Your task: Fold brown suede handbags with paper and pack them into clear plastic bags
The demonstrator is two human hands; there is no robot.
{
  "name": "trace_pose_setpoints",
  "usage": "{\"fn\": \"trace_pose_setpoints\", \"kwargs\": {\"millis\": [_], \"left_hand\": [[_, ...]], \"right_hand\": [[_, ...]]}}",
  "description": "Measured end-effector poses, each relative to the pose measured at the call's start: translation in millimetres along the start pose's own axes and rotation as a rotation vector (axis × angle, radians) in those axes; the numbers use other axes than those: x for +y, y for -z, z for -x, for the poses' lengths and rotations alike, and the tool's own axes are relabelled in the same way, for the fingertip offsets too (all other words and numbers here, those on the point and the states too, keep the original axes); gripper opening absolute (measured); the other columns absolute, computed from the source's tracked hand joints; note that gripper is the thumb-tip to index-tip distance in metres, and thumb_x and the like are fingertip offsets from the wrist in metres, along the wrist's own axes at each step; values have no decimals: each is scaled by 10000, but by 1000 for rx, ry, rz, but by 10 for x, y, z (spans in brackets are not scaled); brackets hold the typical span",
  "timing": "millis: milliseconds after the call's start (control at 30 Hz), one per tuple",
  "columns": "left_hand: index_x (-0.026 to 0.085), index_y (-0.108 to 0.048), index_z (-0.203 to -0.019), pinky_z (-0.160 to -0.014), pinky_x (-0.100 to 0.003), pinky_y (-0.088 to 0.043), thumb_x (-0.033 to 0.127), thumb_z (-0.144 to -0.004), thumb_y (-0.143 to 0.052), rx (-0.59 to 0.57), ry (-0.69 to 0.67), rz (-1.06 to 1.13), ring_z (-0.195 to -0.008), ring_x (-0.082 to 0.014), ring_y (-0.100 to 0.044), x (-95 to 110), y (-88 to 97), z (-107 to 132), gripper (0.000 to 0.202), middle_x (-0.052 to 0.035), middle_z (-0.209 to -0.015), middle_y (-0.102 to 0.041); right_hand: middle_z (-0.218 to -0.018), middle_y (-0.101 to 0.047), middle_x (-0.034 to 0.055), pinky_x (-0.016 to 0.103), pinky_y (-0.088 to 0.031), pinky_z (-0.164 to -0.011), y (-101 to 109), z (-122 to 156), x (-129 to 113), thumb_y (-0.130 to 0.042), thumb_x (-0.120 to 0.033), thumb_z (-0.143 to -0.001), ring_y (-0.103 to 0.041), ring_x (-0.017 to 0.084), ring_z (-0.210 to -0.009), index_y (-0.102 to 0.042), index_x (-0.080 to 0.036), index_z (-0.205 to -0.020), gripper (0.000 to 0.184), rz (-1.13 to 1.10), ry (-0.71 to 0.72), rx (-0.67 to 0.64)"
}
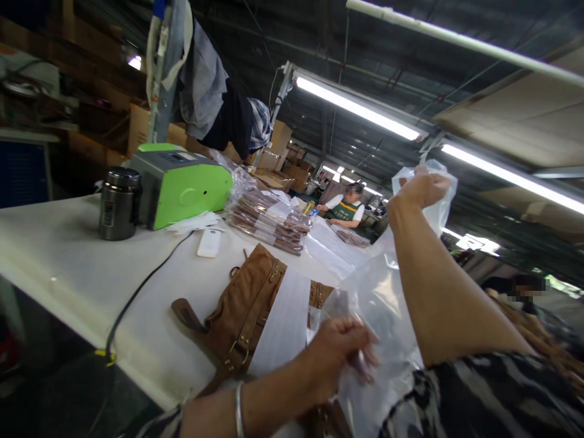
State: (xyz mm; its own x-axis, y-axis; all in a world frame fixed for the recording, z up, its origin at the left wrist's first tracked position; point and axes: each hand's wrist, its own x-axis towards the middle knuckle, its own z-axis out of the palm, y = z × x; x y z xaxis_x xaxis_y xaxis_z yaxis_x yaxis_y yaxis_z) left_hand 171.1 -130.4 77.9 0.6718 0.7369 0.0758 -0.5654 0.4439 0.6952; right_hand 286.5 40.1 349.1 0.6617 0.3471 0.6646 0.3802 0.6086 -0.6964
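A clear plastic bag [383, 292] stretches between my two hands. My left hand [342, 350] is low in front of me, its fingers closed on the bag's edge. High on the right, my right hand [424, 187] is raised with the bag's upper end bunched about its fingers, which look closed on it. Beneath the bag lies a folded brown leather article [249, 298] with straps, metal rings and rivets. Its exact kind does not show. A white paper band [287, 316] crosses over it, and the bag and my left arm hide its right part.
Behind are a stack of bagged brown articles [269, 222], a green and grey machine [191, 188], a steel flask [120, 204] and a white phone-like object [208, 243]. A black cable [141, 286] crosses the white table [68, 255]. A co-worker [344, 207] stands at the far end.
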Motion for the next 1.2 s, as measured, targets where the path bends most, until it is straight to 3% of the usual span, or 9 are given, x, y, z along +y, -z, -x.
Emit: {"fn": "trace_pose_setpoints", "kwargs": {"millis": [67,133,233,433,500,733,867,1000,1200], "left_hand": [[172,-629,-817,-415,-197,-305,581,-663,-701,185,-151,-201,-404,-67,-370,299,445,-167,443,64,-554,-486],[174,-640,-833,-432,-203,-288,524,-757,-590,454,-327,-556,-427,-81,-378,685,960,-309,361,63,-553,-472],[167,-602,-706,-490,-208,-280,331,-746,-600,674,-368,-666,-502,-94,-413,1210,1712,-390,169,56,-548,-480],[185,-468,-558,-465,-231,-179,257,-721,-670,988,-316,-635,-449,-88,-323,1397,2602,-174,269,82,-433,-360],[189,-463,-612,-453,-215,-218,318,-790,-656,1041,-306,-544,-434,-85,-347,1334,2715,-117,293,82,-451,-380],[166,-511,-819,-590,-257,-529,522,-918,-569,900,-242,-232,-577,-130,-606,1317,2698,247,374,-33,-691,-628],[125,-610,-885,-619,-286,-572,384,-810,-751,765,-161,-234,-687,-192,-685,1208,2645,551,304,-92,-789,-700],[102,-613,-800,-493,-199,-503,143,-745,-768,818,-163,-242,-516,-130,-616,1167,2659,639,170,-39,-631,-662],[175,-443,-692,-399,-120,-353,254,-921,-601,901,-357,-74,-379,-36,-405,1322,2544,734,289,85,-482,-443]], "right_hand": [[-1041,-561,35,201,-522,-717,-39,129,-52,-439,-104,-902,-617,80,-864,-337,-245,-785,209,-137,-134,27],[-1076,-601,71,249,-560,-759,-50,242,-76,-468,-101,-911,-656,106,-870,-443,-204,-863,116,-208,-323,-312],[-1079,-658,128,340,-597,-773,40,469,-6,-549,-165,-914,-698,181,-865,-555,-153,-947,36,-19,-490,-840],[-1078,-719,79,357,-557,-823,728,1521,563,-727,-275,-814,-687,215,-875,-676,-235,-1145,336,678,48,-1546],[-1109,-717,80,398,-519,-907,1042,1896,850,-717,-285,-811,-671,258,-981,-688,-237,-1168,362,852,133,-1686],[-1444,-515,131,397,-367,-1116,1735,2565,1646,-604,-126,-760,-476,273,-1325,-523,-137,-1404,649,991,253,-1506],[-1382,-578,100,398,-328,-1122,1745,2730,1757,-532,-75,-832,-487,261,-1300,-591,-170,-1334,515,1018,410,-1450],[-1021,-712,87,361,-415,-944,1662,2701,1806,-446,-88,-933,-622,248,-1027,-710,-179,-1029,295,1108,512,-1444],[-853,-715,51,292,-397,-716,1695,2543,1665,-526,-273,-977,-643,205,-795,-685,-193,-810,245,1070,338,-1298]]}}
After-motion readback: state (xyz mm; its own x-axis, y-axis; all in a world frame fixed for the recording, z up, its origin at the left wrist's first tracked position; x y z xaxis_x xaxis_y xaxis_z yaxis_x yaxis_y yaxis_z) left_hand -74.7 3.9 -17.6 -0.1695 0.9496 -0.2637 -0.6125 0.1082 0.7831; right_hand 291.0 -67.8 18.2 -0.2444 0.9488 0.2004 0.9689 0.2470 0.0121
